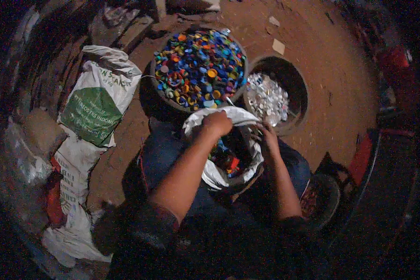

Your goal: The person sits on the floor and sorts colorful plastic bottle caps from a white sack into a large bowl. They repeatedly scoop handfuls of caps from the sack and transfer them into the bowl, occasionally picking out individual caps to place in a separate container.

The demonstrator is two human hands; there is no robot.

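Between my knees stands a white woven sack (210, 173), its mouth open and its rim rolled outward. Dark and coloured pieces (233, 164), a red one among them, show in its shadowed inside. My left hand (218, 123) is closed on the sack's far left rim, knuckles up. At the right side of the mouth, my right hand (268, 136) grips the rim with bent fingers. Just beyond the sack, a round tub (155, 88) is heaped with bottle caps (198, 65) of many colours.
Right of the caps, a dark tub (299, 77) holds clear and whitish plastic pieces (268, 100). White printed sacks (95, 102) lie along the left on the brown floor (343, 79). A dark basin (329, 200) sits by my right knee, and a dark bench-like object (382, 186) stands farther right.
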